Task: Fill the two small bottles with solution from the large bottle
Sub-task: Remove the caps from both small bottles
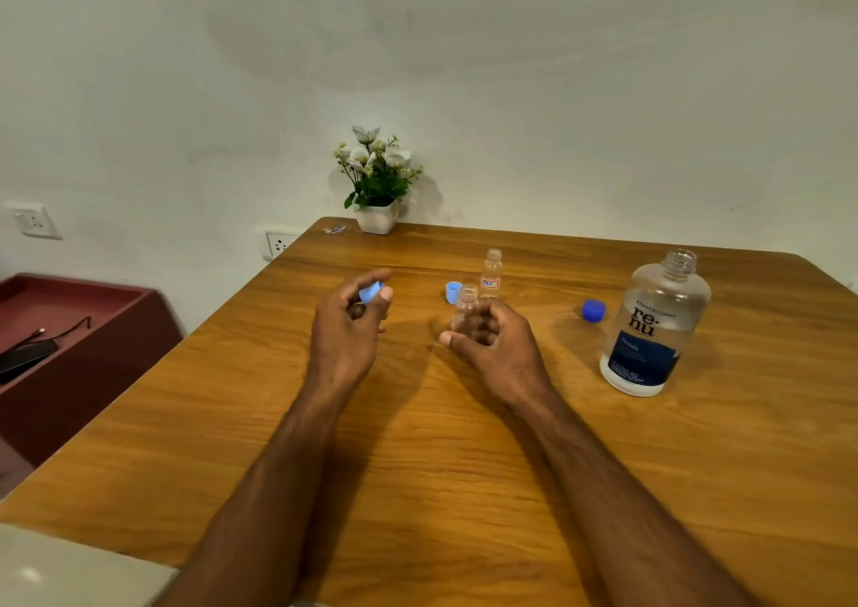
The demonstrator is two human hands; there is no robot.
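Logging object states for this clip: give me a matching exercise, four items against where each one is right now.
Items:
1. light blue cap
2. unlabelled small bottle
3. dark blue cap
4. small bottle with red label

Places:
A. standing uncapped on the table, behind the right hand
B. pinched in the left hand
C. lying on the table beside the large bottle
D. held in the right hand

Pairs: 1-B, 2-D, 3-C, 4-A
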